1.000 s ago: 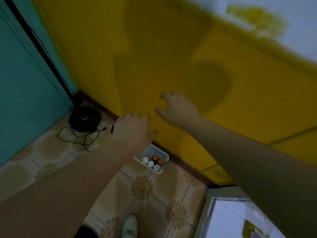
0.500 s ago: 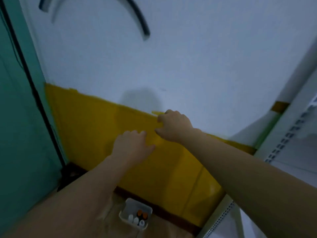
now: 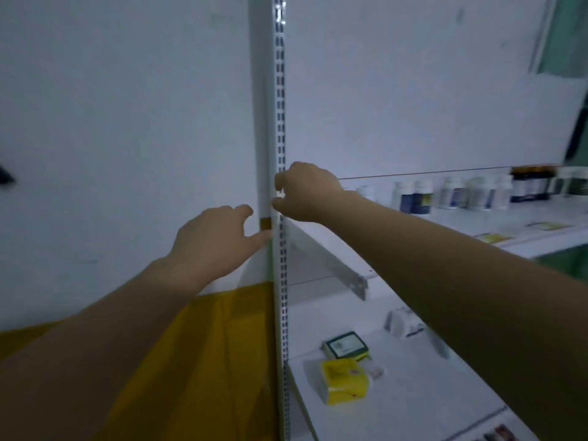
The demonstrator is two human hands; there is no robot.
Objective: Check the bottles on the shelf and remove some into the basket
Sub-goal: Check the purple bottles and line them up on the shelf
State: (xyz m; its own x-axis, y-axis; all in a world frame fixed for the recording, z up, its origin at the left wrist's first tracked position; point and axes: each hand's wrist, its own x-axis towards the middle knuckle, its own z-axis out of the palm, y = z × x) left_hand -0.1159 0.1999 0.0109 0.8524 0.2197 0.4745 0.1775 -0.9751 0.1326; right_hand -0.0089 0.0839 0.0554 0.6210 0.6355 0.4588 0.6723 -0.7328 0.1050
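A white wall (image 3: 127, 106) is noted beside the shelf (image 3: 541, 218), where the bottles (image 3: 413, 197) are ranged, untouched. Left hand (image 3: 213, 240) and right hand (image 3: 308, 194) are raised short of them, fingers (image 3: 241, 211) loosely curled, nothing held; basket unseen, removal judged outstanding

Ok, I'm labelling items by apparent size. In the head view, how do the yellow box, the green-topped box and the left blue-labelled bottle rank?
1. yellow box
2. green-topped box
3. left blue-labelled bottle
Both boxes lie nearer the camera than the bottle, so true sizes stay unsure.
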